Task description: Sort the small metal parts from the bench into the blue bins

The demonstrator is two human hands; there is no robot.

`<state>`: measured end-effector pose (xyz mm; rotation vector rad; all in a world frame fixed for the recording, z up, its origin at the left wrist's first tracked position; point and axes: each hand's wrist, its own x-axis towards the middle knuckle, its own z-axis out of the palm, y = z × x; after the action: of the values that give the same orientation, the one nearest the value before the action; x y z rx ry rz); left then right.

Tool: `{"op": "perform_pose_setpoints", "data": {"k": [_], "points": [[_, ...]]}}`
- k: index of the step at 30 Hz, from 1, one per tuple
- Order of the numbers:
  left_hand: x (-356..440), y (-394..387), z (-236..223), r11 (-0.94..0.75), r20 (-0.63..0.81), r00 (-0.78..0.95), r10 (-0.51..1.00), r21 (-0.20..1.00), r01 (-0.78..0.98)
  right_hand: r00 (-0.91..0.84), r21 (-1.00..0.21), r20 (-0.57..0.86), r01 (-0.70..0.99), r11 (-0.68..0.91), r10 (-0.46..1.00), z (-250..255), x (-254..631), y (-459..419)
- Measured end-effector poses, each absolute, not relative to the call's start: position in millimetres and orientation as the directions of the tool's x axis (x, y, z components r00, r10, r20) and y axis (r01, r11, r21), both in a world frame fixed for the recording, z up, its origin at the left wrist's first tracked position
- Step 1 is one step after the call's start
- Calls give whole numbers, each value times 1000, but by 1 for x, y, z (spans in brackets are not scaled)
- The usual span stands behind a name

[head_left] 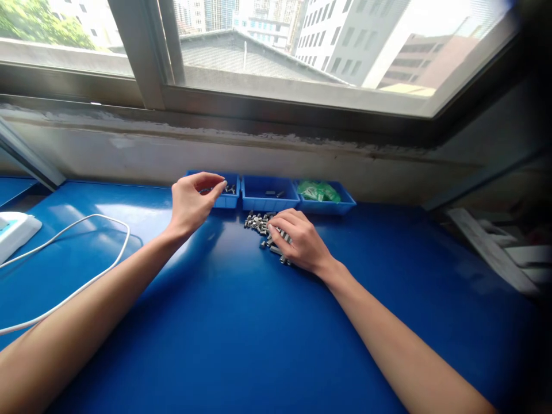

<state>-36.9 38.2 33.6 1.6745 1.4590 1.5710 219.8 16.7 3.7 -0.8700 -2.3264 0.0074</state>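
Observation:
My left hand is raised over the left blue bin, thumb and forefinger closed in a pinch; anything between the tips is too small to make out. Small metal parts lie in that bin. On the blue table, my right hand rests at a pile of small metal cylinders and fittings, its fingers curled and closed down among them. What those fingertips hold is hidden. A few parts, among them a longer cylinder, lie beside and partly under this hand.
The middle blue bin has a few metal pieces in it. A green plastic bag fills the right bin. A white cable loops across the table's left side from near a white device. Behind the bins stands a wall below a window.

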Motion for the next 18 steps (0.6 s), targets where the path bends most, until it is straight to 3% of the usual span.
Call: {"op": "perform_pose_setpoints", "data": {"k": [6, 9, 13, 18], "points": [[-37, 45, 29, -443, 534, -127, 836, 793, 418, -565, -237, 555, 597, 767, 611, 3, 220, 17], [-32, 39, 21, -588, 641, 116, 759, 598, 544, -558, -244, 557, 598, 763, 615, 3, 220, 18], [-28, 36, 8, -759, 585, 511, 629, 321, 566, -546, -248, 563, 605, 757, 620, 2, 221, 18], [-28, 33, 7, -780, 595, 564, 573, 183, 599, -547, -244, 557, 613, 752, 626, 1, 221, 18]]}}
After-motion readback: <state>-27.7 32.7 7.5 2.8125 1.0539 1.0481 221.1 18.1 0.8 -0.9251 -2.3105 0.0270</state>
